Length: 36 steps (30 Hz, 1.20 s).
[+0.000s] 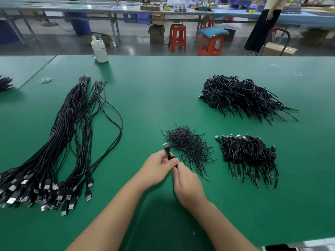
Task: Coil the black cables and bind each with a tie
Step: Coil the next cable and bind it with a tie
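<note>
My left hand (157,168) grips a coiled black cable (168,153) whose USB plug sticks up above the fingers. My right hand (186,185) pinches something thin and black at the coil's lower end; what it is I cannot tell. Just behind the hands lies a loose heap of short black ties (188,145). A long bundle of uncoiled black USB cables (59,142) stretches along the left, plugs toward me. A row of coiled, tied cables (248,154) lies to the right, and a bigger pile of coiled cables (239,96) sits farther back.
The green table (154,91) runs to a near edge at lower right. A white bottle (99,50) stands at the far edge, rubber bands (45,80) lie at back left. Red stools (177,38) and a standing person (262,24) are beyond the table.
</note>
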Tool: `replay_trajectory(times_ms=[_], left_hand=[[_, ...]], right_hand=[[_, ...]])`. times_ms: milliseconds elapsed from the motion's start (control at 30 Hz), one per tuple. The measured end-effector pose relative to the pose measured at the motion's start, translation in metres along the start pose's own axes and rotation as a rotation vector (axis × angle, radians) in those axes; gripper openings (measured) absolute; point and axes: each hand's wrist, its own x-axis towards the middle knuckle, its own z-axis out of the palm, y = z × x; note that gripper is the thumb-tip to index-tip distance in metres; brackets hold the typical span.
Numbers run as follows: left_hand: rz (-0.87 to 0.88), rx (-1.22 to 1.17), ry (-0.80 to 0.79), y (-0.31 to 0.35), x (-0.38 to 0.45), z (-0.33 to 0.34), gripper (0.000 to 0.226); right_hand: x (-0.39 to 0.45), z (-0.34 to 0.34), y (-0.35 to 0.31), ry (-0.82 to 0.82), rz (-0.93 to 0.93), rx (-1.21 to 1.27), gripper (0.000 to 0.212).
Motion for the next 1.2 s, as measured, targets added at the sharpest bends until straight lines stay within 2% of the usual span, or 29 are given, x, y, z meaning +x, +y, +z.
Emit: replay_trajectory(times_ms=[33,67,100,200,367,467,567,700,833,900,1000,1100,1200], left_hand=[[-0.014,-0.144,-0.015,0.0,0.001,0.001,0.005],[-0.019,-0.191,-0.003,-0.002,0.003,0.003,0.005],[-0.018,-0.108,0.042,-0.006,0.006,0.005,0.005],[0.015,0.421,0.172,-0.02,0.015,0.014,0.009],[0.063,0.673,0.148,-0.024,0.027,0.042,0.023],[0.082,0.708,0.204,-0.02,0.031,0.053,0.018],[0.068,0.711,0.159,-0.02,0.032,0.051,0.013],[-0.051,0.736,0.063,-0.022,0.022,0.022,0.012],[-0.187,0.912,0.055,-0.03,0.009,-0.019,0.016],[-0.215,0.92,0.072,-0.034,0.004,-0.031,0.018],[-0.16,0.827,0.091,-0.04,0.003,-0.028,0.028],[-0.096,0.717,0.169,-0.049,0.002,-0.013,0.015],[-0.058,0.737,0.241,-0.06,0.0,-0.005,0.009]], right_hand=[[0.0,0.001,0.003,0.054,0.04,0.038,0.022],[-0.001,0.002,0.006,0.106,0.101,0.083,0.023],[-0.002,0.003,0.01,0.158,0.173,0.14,0.025],[-0.004,0.005,0.017,0.258,0.333,0.299,0.029],[-0.003,0.004,0.016,0.257,0.354,0.349,0.031],[-0.003,0.005,0.017,0.249,0.348,0.335,0.031],[-0.004,0.007,0.018,0.252,0.338,0.331,0.031],[-0.004,0.008,0.019,0.237,0.307,0.311,0.03],[-0.006,0.007,0.019,0.188,0.267,0.306,0.039],[-0.006,0.008,0.019,0.162,0.258,0.282,0.036],[-0.006,0.008,0.02,0.147,0.24,0.248,0.033],[-0.004,0.008,0.021,0.128,0.222,0.207,0.033],[-0.003,0.01,0.022,0.115,0.199,0.154,0.033]])
